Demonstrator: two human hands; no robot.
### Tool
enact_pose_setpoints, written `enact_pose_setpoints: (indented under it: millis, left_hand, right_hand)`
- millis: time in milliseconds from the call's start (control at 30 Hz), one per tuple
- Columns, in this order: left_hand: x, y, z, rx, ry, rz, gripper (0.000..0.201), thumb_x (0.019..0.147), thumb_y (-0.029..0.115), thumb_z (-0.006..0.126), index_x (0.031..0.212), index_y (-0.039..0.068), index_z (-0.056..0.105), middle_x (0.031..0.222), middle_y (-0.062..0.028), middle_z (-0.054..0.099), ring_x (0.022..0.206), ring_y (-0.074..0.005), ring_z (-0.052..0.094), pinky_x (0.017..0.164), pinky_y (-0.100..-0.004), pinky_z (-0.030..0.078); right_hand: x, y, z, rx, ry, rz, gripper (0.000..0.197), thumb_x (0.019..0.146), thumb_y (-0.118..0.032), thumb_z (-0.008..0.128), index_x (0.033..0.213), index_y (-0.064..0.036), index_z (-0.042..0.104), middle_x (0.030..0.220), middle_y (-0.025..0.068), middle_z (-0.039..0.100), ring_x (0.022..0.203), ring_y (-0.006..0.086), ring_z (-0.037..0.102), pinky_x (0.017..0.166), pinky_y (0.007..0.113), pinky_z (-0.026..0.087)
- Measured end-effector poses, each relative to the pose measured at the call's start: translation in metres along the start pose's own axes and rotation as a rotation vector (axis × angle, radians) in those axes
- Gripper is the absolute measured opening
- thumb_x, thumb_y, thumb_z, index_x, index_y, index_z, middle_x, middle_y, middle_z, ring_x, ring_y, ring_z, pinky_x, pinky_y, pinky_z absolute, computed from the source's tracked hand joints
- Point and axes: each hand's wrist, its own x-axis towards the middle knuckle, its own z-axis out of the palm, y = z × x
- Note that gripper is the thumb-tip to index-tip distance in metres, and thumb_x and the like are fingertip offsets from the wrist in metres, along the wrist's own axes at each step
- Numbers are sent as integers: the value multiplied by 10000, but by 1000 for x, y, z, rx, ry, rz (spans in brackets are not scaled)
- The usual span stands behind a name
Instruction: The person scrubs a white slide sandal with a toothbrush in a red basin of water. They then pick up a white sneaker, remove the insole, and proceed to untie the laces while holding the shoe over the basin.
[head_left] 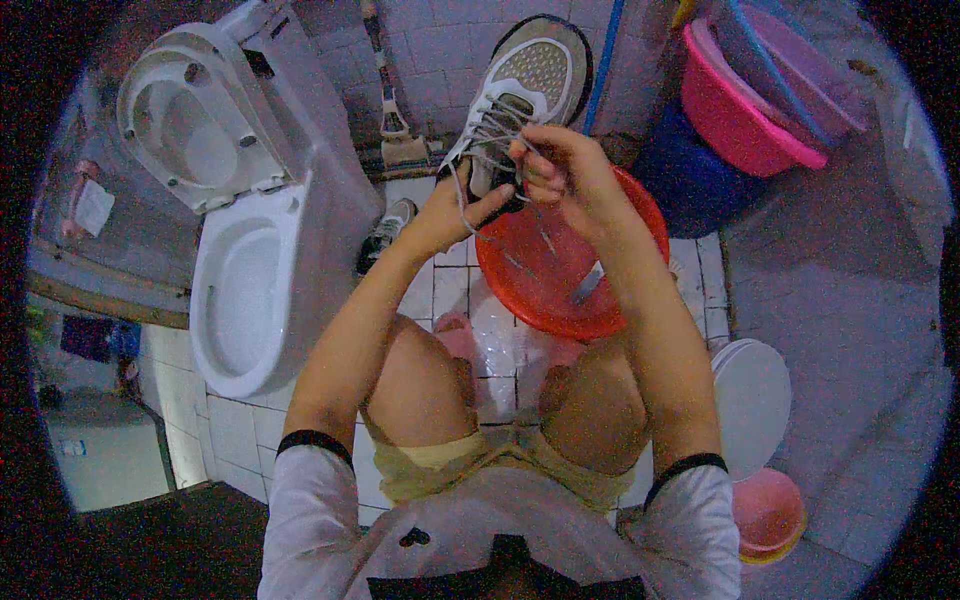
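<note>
Over a red basin (575, 310) on the floor, a grey and white sneaker (535, 70) is held up with its toe pointing away from me. My left hand (455, 212) grips it near the ankle opening, its fingers partly hidden behind the shoe. My right hand (568, 178) pinches the pale shoelace (497, 130) at the lacing, and loose lace ends hang down over the basin. A pale, flat object (588, 283) leans inside the basin; its kind is unclear. The other sneaker (388, 235) stands on the tiles to the left, beside the toilet.
A white toilet (240, 300) with its lid raised stands at the left. Pink and blue basins (735, 110) are stacked on a dark blue bucket (690, 170) at the far right. A white round lid (752, 410) and a small pink basin (768, 510) lie nearer on the right.
</note>
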Motion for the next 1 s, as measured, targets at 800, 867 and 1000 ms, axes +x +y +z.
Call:
enact_pose_setpoints:
  millis: [800, 867, 1000]
  left_hand:
    - [-1, -6, -10, 367, 356, -21, 555, 788, 410, 597, 1084, -44, 476, 891, -268, 597, 849, -415, 580, 720, -431, 459]
    - [2, -4, -8, 427, 374, -45, 531, 793, 399, 594, 1086, -29, 482, 881, -254, 604, 836, -416, 582, 713, -432, 461]
    - [-4, -4, -5, 485, 365, 49, 457, 817, 382, 562, 1093, 25, 493, 865, -222, 615, 814, -404, 588, 690, -431, 471]
  right_hand:
    - [-30, 29, 26, -1335, 410, -335, 261, 823, -279, 551, 953, -52, 551, 665, 64, 532, 596, 182, 547, 547, 334, 427]
    - [-17, 38, 20, -1496, 499, -364, 272, 802, -296, 557, 900, -43, 573, 628, 127, 539, 590, 273, 567, 547, 384, 427]
    - [-16, 41, 32, -1504, 395, -385, 258, 794, -267, 541, 781, -13, 579, 601, 157, 526, 575, 266, 553, 539, 382, 412]
